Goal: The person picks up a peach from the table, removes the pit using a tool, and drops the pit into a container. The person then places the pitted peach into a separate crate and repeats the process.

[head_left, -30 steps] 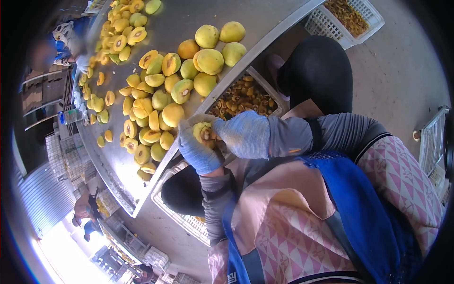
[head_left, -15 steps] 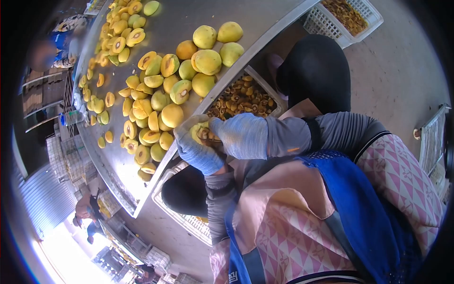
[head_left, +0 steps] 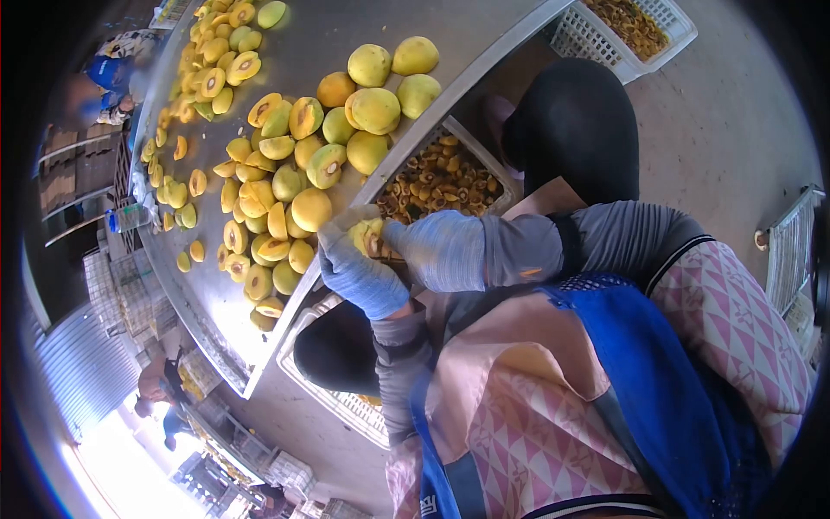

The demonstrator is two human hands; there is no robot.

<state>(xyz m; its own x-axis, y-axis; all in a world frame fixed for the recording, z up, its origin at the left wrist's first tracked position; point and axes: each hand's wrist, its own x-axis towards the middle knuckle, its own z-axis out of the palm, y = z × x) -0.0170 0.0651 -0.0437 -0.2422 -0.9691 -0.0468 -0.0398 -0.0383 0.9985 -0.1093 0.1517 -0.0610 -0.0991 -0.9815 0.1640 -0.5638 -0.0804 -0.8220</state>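
Blue knitted gloves cover both hands, which meet just off the metal table's edge. My left hand (head_left: 361, 275) is closed around a yellow peach piece (head_left: 368, 237), partly covered by the fingers. Pressed against that piece from the right, my right hand (head_left: 439, 249) is closed too; whatever its fingers hold is hidden. Beyond the hands, whole and halved yellow peaches (head_left: 311, 209) are heaped on the table, some halves showing the pit. Below the edge, by my hands, stands a crate (head_left: 489, 152) of brownish-orange pit pieces (head_left: 443, 177).
The metal table (head_left: 333, 26) slants across the view, its raised edge (head_left: 393, 162) near my wrists. Another white crate (head_left: 596, 50) of brown scraps stands at upper right. A white basket (head_left: 346, 419) sits by my knee. People (head_left: 160, 385) are in the background.
The peach piece has turned slightly in my left hand; its brown centre showed before, and more yellow shows now. Both hands stay together, and the view has shifted a little.
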